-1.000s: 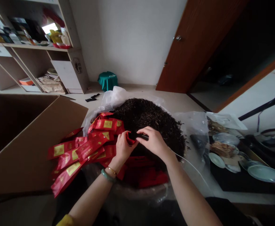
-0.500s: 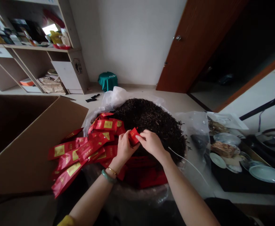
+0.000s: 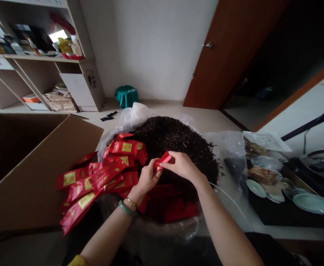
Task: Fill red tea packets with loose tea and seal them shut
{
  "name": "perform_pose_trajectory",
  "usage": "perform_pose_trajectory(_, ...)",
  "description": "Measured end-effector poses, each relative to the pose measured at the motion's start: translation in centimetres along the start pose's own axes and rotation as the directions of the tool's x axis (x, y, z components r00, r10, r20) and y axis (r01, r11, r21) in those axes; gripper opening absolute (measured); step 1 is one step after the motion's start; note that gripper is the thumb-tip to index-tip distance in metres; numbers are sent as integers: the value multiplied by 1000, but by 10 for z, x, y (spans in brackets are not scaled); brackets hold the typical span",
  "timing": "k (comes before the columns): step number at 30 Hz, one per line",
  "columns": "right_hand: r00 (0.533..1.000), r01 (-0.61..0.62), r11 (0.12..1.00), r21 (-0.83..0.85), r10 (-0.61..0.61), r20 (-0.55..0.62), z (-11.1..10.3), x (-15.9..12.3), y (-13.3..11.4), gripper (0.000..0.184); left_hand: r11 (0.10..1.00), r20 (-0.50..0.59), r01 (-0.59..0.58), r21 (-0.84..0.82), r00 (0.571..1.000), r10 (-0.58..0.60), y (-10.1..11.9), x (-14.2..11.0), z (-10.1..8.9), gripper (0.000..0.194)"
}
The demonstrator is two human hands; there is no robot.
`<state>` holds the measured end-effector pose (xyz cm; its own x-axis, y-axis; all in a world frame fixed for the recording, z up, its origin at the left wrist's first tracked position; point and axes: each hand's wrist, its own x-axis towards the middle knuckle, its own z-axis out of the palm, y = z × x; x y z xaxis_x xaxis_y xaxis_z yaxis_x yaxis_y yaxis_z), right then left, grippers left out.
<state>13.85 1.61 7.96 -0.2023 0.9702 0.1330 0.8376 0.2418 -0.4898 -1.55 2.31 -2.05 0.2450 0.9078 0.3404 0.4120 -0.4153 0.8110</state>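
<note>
Behind everything, a pale wall (image 3: 151, 48) above a light floor (image 3: 170, 108). At far left, a shelved desk (image 3: 94, 88) with a yellow basket (image 3: 64, 45) on top and a stack of brown paper (image 3: 60, 101) in a lower bay. In front of that, a large cardboard box (image 3: 48, 166), open at the top. Just beside it, a loose heap of red packets (image 3: 106, 173) with gold labels, overlapping and fanned toward the box. Farther back, near the foot of the wall, a low thing draped in teal cloth (image 3: 126, 96). Next, the left hand (image 3: 147, 177), fingers curled and pinching the lower end of a single red packet (image 3: 163, 159); at the wrist, a green bangle (image 3: 127, 208) and a thin gold bracelet (image 3: 131, 201). Packet tilted between both hands, in front of a mound of dark dry leaves (image 3: 178, 136) on clear plastic (image 3: 137, 111). Nearer, in shadow, more red pouches (image 3: 178, 210). Then the right hand (image 3: 182, 166), thumb and fingers pinched on the packet's upper part. Past the right forearm, a thin white cord (image 3: 231, 199). Behind, a brown door (image 3: 217, 62) beside a dark opening. At far right, pale dishes (image 3: 313, 204) on a black surface (image 3: 275, 218).
</note>
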Motion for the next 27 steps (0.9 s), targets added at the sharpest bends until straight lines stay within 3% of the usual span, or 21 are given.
perform_pose_trajectory(4, 982, 68, 990, -122, -88, -166, -5, 3, 15, 35, 989, 72, 82, -125, 995, -74, 8, 1, -2, 27)
perform_pose_trajectory(7, 964, 128, 992, -19, -129, -232, -2, 6, 27, 36, 959, 94, 113, -262, 991, -91, 11, 3, -4, 38)
perform_pose_trajectory(11, 986, 130, 966, 223, -102, -135, 3, 10, 33, 43, 891, 146, 191, -411, 979, -143, 9, 3, -5, 55)
perform_pose_trajectory(14, 995, 87, 941, 326, -67, -73, 6, 10, 31, 44, 895, 132, 197, -399, 979, -157, 8, 2, -5, 57)
perform_pose_trajectory(20, 996, 88, 944, 319, -82, -32, 13, 7, 24, 36, 930, 33, 79, -358, 997, -72, 12, 3, -8, 35)
perform_pose_trajectory(24, 992, 87, 950, 299, -57, -109, 14, 6, 21, 20, 873, -50, 137, -467, 982, -181, 11, 7, -8, 34)
perform_pose_trajectory(27, 994, 37, 952, 303, -5, -105, 13, 4, 22, 17, 844, -6, 199, -498, 973, -232, 7, 9, -6, 36)
